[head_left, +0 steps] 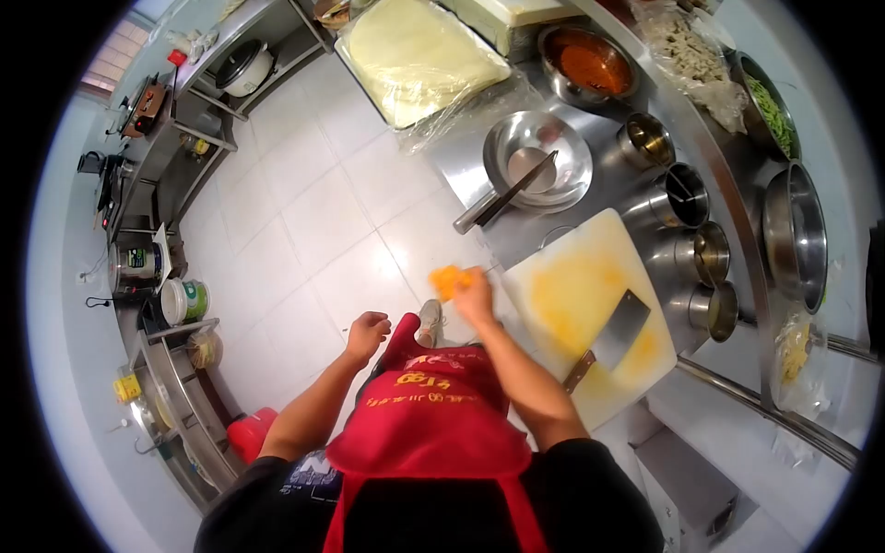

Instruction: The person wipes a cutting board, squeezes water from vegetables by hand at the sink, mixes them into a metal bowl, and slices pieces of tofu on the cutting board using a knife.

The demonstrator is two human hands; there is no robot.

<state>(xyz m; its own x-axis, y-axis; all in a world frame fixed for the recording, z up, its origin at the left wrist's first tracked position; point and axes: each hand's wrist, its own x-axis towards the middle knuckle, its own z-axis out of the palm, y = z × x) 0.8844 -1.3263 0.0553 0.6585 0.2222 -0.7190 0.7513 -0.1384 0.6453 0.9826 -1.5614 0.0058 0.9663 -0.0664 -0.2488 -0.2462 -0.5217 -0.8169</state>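
Observation:
My right hand [474, 300] is closed on an orange cloth [448, 282], held over the floor just left of the counter. My left hand [370, 334] hangs in front of my red apron [429, 405], its fingers curled and nothing visible in them. To the right of my right hand lies a white cutting board [599, 240] with yellow stains. A cleaver [619, 330] with a wooden handle rests on the board. Farther up the counter, a knife [516, 192] lies across a steel bowl [573, 161].
Several steel pots [714, 311] line the counter's right side. A bowl of red sauce [590, 64] stands at the back, beside a tray of pale sheets [419, 55] under plastic. Shelving with a rice cooker [244, 69] and a white bucket [184, 301] runs along the left.

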